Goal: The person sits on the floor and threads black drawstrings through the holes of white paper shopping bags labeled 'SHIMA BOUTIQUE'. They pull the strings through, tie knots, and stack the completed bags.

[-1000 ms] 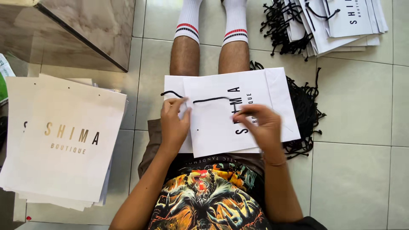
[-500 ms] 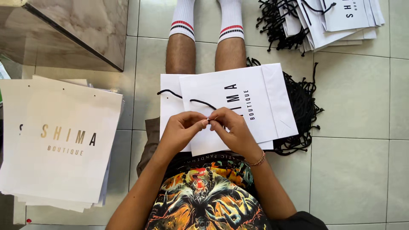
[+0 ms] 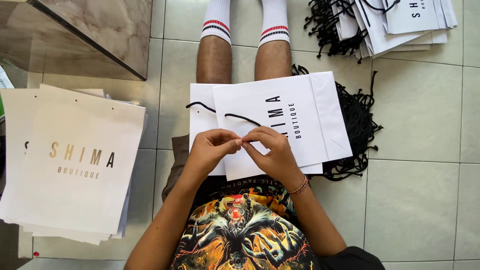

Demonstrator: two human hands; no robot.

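A black cord handle (image 3: 240, 118) is arching across the near edge of a flat white paper bag (image 3: 280, 120) that is lying on the person's lap, its long side running left to right. The cord's right end is running straight into the pinched fingertips, so both hands are equally near it. The left hand (image 3: 212, 150) and right hand (image 3: 272, 150) are meeting fingertip to fingertip, both pinching the cord's end. A loose heap of black cords (image 3: 357, 125) is lying just right of the bag, a pile of flat bags (image 3: 75, 160) well to the left, and another stack (image 3: 400, 22) at the far right.
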